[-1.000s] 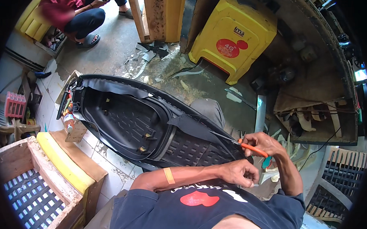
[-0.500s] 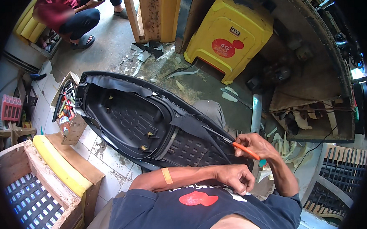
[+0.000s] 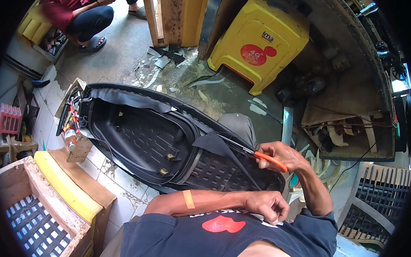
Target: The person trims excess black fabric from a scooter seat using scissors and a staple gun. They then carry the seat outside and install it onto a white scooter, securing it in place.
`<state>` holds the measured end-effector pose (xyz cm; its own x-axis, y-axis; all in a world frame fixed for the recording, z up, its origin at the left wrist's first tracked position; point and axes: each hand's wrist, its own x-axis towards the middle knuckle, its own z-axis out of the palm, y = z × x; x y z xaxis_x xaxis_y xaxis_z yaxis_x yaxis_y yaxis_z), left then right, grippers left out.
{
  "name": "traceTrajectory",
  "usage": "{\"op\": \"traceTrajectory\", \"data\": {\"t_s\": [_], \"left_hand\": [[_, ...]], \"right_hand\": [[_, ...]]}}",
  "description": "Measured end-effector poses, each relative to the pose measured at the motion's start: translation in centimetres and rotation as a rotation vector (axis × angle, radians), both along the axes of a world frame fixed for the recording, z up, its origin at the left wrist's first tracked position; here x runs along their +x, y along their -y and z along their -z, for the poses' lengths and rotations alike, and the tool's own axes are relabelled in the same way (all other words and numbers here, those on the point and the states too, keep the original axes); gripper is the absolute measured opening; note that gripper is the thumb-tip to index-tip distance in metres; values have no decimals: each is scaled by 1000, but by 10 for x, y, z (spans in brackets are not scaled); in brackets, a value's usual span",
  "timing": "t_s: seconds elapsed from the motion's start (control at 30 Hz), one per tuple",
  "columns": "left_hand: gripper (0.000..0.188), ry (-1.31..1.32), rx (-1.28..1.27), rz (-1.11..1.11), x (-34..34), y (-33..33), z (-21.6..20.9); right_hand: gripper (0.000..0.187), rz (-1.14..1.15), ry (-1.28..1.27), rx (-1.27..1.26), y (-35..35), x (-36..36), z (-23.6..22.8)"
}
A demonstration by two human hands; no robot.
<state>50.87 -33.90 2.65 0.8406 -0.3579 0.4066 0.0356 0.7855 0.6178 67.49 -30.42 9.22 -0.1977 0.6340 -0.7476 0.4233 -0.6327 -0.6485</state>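
Note:
A long black motorcycle seat [image 3: 142,136] lies underside up across my lap, with black cover material [image 3: 132,100] folded over its far rim. My right hand [image 3: 283,156] is closed around the orange handles of scissors [image 3: 272,162]. Their metal blades point up and left along the seat's far edge, near a loose dark flap [image 3: 214,145]. My left hand [image 3: 268,207] is curled in front of my shirt, beside the seat's near right end. Its fingers are bent closed, and whatever they hold is hidden.
A yellow plastic stool [image 3: 257,45] stands tilted at the far side, near scraps [image 3: 162,62] on the floor. A wooden tool box [image 3: 79,148] sits left of the seat. A wood frame with yellow padding [image 3: 67,185] is at lower left. Another person [image 3: 91,19] crouches at upper left.
My right hand and the scissors have moved slightly up and left along the seat's edge. The orange handles look more spread. My left hand has barely moved.

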Motion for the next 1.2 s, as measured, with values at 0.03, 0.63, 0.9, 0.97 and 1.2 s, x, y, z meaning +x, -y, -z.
{"op": "traceTrajectory", "data": {"t_s": [0.03,0.63,0.9,0.97,1.2], "left_hand": [[12,-15,48,-95,-9,-3,0],[31,-288,1732,-2030,-118,-108,15],[33,-268,1655,-2107,-116,-104,16],[32,-271,1666,-2102,-116,-101,13],[36,-281,1538,-2169,-120,-95,18]], "right_hand": [[41,25,-4,-10,3,-2,3],[54,-22,-142,-1,-21,-22,-6],[48,56,-18,24,-2,-30,7],[51,28,7,35,-13,-34,-7],[53,84,-206,-25,-4,-25,4]]}}
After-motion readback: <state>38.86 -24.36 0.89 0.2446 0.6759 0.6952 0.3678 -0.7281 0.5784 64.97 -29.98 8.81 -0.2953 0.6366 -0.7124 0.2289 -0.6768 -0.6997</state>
